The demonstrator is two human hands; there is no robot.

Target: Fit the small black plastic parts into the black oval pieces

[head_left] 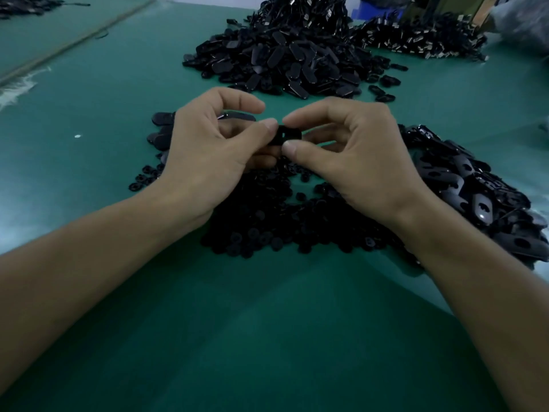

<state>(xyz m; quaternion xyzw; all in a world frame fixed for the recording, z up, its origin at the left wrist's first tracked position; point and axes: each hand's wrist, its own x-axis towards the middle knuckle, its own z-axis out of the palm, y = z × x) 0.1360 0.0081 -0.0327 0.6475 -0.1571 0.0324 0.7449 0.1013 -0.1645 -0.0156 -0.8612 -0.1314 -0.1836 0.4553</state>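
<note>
Stretching bare toward the person, the green table leaves room below the wrists, while heaps hem the hands: small black parts beneath, a heap of oval pieces at the right. The left hand and right hand both pinch one black oval piece between thumb and forefinger, above the small parts.
</note>
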